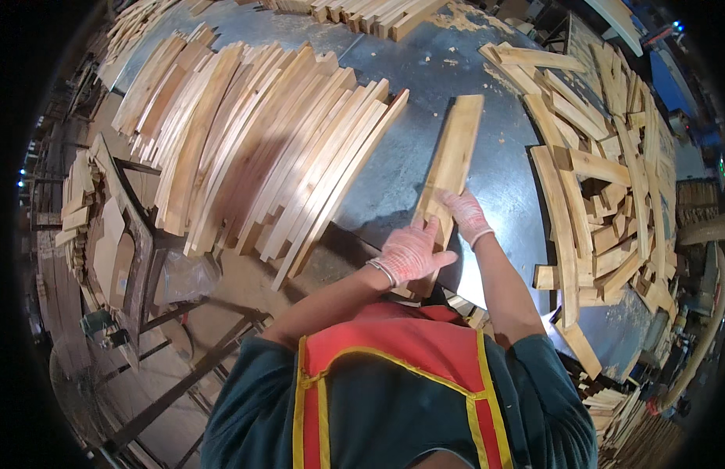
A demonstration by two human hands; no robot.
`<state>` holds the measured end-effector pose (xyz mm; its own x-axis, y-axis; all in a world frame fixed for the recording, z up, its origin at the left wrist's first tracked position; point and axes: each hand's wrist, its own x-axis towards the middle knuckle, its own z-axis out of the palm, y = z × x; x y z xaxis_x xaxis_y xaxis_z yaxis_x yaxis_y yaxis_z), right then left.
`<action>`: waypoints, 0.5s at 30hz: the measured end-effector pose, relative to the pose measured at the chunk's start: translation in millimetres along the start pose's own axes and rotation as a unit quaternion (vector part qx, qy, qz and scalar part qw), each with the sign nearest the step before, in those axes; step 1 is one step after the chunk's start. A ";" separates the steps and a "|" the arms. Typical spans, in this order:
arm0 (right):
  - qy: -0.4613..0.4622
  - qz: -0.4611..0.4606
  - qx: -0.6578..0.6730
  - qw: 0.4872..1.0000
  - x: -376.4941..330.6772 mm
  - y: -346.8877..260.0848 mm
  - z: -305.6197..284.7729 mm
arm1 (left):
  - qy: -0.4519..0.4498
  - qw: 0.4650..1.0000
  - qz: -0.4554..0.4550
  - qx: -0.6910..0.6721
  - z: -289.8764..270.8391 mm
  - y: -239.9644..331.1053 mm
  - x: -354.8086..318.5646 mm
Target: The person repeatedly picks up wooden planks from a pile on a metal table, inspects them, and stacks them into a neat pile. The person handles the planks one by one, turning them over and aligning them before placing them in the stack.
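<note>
Both my hands wear pink-dotted work gloves and grip a small stack of curved wooden slats point(455, 148) that lies on a grey metal table point(394, 180). My left hand point(409, 254) clasps the near end of the stack from the left. My right hand point(466, 215) holds the same stack on its right side, slightly farther along. The far end of the stack points away from me across the table.
A wide fan of curved wooden slats point(261, 156) leans over the table's left edge. A jumbled pile of slats point(597, 172) covers the right side. More stacks point(370, 12) lie at the far edge. A metal frame point(136, 242) with wood stands at left.
</note>
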<state>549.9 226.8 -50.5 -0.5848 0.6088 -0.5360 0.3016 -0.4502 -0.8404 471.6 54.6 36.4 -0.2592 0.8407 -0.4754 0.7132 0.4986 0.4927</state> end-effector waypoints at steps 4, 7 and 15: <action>0.090 0.045 0.023 0.995 -11.5 0.8 15.1 | 0.303 0.935 -0.022 0.185 -24.6 -101.8 -17.4; 0.123 0.002 -0.047 0.991 -16.4 -6.9 11.8 | 0.213 0.919 -0.048 0.329 -42.1 -148.8 -36.2; 0.181 0.011 -0.268 0.946 -11.7 -13.0 68.0 | 0.204 0.960 0.110 0.159 -61.3 -149.1 -45.8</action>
<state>501.6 181.1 -27.9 -0.3073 0.8310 -0.4636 0.7061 -0.1275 -0.6965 337.3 -45.2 29.4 -0.2677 0.9631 -0.0285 0.9254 0.2653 0.2706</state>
